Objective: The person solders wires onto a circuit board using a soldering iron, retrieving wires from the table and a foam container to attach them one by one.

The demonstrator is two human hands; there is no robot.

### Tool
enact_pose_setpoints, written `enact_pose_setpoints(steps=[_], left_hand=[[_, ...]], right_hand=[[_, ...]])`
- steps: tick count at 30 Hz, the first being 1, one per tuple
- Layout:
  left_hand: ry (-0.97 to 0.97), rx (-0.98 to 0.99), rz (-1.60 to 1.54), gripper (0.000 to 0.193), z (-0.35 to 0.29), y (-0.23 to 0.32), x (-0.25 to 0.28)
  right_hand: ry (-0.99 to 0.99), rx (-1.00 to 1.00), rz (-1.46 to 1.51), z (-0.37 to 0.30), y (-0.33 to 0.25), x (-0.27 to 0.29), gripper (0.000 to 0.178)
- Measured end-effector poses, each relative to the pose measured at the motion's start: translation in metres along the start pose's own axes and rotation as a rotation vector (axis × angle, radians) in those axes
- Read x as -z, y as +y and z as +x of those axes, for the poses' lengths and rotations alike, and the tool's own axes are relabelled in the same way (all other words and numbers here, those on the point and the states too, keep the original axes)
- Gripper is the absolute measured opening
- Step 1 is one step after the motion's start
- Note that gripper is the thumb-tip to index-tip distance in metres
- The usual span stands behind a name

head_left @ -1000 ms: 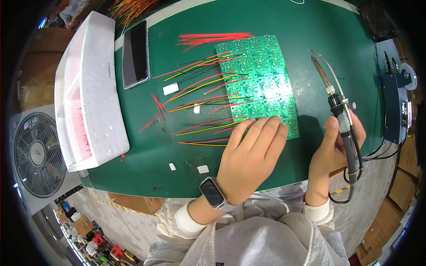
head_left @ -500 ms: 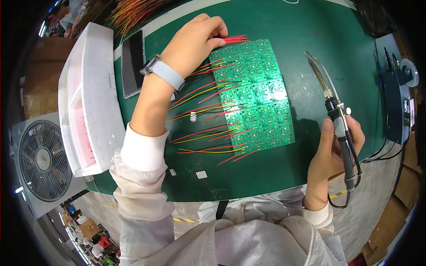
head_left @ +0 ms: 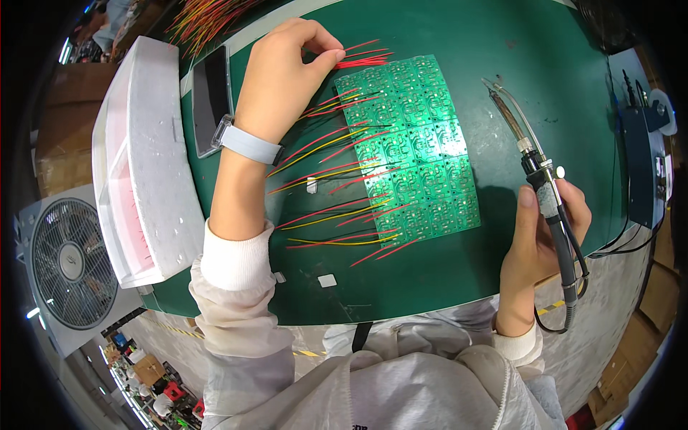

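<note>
My left hand (head_left: 281, 79), wearing a watch (head_left: 247, 142) with a grey strap, pinches a red wire (head_left: 364, 44) between thumb and forefinger. Other red wires (head_left: 367, 61) lie in a small bunch right by the fingertips, at the far edge of a green circuit board panel (head_left: 419, 154). Red, yellow and black wires stick out leftward from the panel's left side in several groups. In my right hand (head_left: 530, 240) is a soldering iron (head_left: 550, 197) with a thin metal tube along it. Its tip points away from me, over the mat right of the panel.
A white foam box (head_left: 154, 236) with red wires inside stands at the left, beside a dark phone (head_left: 210, 100). Small white pieces (head_left: 327, 280) lie on the green mat (head_left: 401, 287). More wires (head_left: 208, 21) are heaped far left. A blue device (head_left: 641, 165) sits at the right edge.
My left hand has shifted left from the red bunch, and some wires there now fan apart. My right hand still holds the soldering iron in nearly the same place.
</note>
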State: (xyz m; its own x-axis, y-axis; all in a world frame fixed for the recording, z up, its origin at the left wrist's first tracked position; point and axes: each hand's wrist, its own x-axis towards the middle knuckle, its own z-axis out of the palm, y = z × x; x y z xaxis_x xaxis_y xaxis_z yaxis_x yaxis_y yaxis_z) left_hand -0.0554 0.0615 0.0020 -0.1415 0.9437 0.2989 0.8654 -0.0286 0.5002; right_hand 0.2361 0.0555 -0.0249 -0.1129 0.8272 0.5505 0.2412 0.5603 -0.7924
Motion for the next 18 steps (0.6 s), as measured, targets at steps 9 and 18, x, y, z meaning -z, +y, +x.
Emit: enact_pose_setpoints(steps=[9, 18], left_hand=[[0.174, 0.024, 0.169, 0.021, -0.029, 0.017, 0.043], [0.446, 0.375, 0.607, 0.014, -0.162, 0.044, 0.168]], right_hand=[[0.0, -0.018, 0.067, 0.009, -0.007, -0.01, 0.037], [0.058, -0.017, 0.019, 0.002, -0.002, 0.004, 0.027]])
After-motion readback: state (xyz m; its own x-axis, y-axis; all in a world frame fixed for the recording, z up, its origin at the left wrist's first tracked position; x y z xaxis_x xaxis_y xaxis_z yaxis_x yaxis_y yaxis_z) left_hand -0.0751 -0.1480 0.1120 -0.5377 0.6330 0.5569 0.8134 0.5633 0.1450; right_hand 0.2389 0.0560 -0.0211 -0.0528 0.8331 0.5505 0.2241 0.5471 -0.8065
